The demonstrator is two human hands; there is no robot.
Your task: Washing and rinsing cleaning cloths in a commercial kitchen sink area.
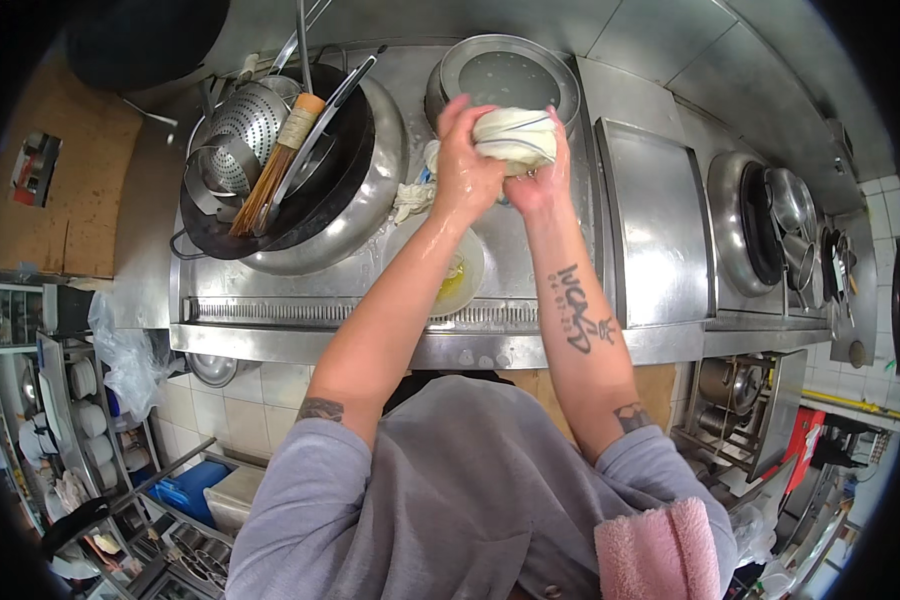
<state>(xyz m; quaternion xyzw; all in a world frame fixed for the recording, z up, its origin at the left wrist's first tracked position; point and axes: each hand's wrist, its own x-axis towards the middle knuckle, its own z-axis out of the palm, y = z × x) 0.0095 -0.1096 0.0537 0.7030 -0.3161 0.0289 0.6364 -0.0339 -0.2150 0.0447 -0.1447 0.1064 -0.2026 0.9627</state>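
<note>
Both my left hand (469, 169) and my right hand (541, 180) grip a wet, bunched white cloth with dark stripes (516, 139). They hold it just in front of a round metal pot of cloudy water (510, 79). Another crumpled pale cloth (414, 199) lies on the steel counter to the left of my hands. Beneath my forearms sits a pale round plate or bowl (469, 289) with some yellow liquid in it, partly hidden by my left arm.
At left, a black wok (270, 236) on a steel ring holds a perforated ladle (246, 120), a bamboo brush (277, 169) and tongs (322, 135). A rectangular steel tray (664, 225) lies right. Farther right is another wok (761, 225) with metal utensils. The counter's front edge (465, 352) runs before me.
</note>
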